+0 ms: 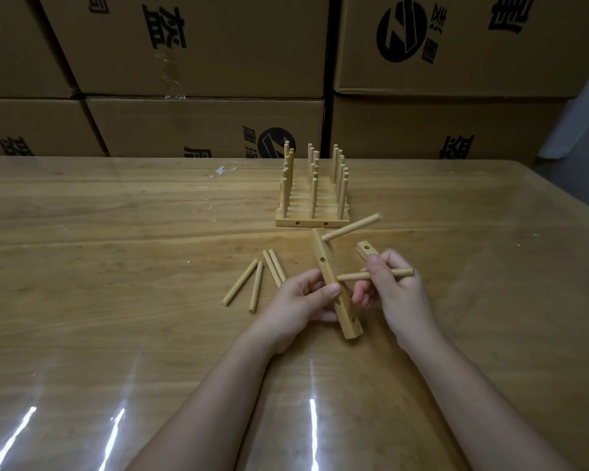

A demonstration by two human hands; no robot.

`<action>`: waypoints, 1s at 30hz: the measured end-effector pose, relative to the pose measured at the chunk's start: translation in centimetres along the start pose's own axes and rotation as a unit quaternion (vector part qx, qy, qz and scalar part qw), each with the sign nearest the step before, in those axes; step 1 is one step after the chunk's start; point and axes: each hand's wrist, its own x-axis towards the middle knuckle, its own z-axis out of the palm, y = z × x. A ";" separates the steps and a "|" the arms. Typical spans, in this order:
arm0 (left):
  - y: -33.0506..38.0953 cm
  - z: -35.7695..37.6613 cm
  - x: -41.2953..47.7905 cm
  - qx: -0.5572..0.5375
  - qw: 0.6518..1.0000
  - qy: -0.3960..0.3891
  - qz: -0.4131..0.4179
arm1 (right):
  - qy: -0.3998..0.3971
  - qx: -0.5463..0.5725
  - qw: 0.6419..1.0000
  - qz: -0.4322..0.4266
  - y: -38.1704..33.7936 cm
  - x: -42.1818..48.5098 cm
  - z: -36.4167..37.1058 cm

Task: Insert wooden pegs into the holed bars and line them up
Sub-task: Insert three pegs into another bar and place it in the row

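Observation:
My left hand [300, 300] grips a holed wooden bar [323, 263] held tilted above the table. One peg [352, 227] sticks out of the bar's upper hole toward the right. My right hand [393, 283] pinches a second peg [357, 275], its left tip close to the bar's middle, beside my left thumb. Several loose pegs [252, 282] lie on the table left of my left hand. Another holed bar [364, 250] lies behind my right hand, partly hidden. Farther back stands a row of finished bars with upright pegs [313, 195].
The wooden table [116, 266] has a glossy clear cover. Stacked cardboard boxes [201, 62] form a wall along its far edge. A small white smear [222, 171] marks the tabletop at the back.

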 end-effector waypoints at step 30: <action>0.3 -0.1 0.1 -0.040 0.999 -0.003 -0.022 | 0.073 0.003 0.989 -0.128 -0.7 -0.9 0.0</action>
